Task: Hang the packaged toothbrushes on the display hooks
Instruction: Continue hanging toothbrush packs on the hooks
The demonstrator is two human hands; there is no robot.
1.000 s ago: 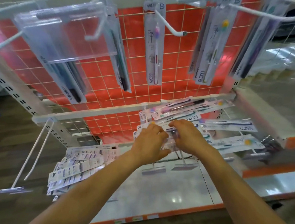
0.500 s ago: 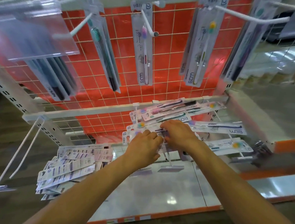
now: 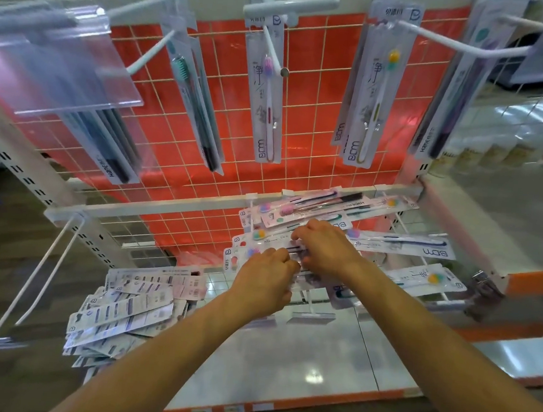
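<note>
Just below the white rail (image 3: 166, 207), draped over the lower hooks, a heap of packaged toothbrushes (image 3: 400, 245), all flat, long axes running along the rail. On top, the held pack (image 3: 276, 246), likewise crosswise: bristle end and hang tab toward the rail's left end, handle toward its right, right side tilted slightly up.

Above the rail, against the red grid panel (image 3: 303, 117), hanging packs (image 3: 366, 115) upright on white hooks (image 3: 272, 53), heads up, handles down. Below the rail toward its left end, a loose pile of packs (image 3: 132, 308) printed side up on the white shelf (image 3: 283, 363). From the rail's left end, a double-wire hook (image 3: 40, 272) slanting down. Beyond that end, wood-look floor (image 3: 5, 266).

Both forearms bare, reaching up toward the rail. Left hand (image 3: 264, 280) knuckles up, fingers curled together, pinching the held pack's near edge. Right hand (image 3: 325, 246) just beside it, nearer the rail, palm down, fingers bent and clamped over the same pack; thumb hidden.
</note>
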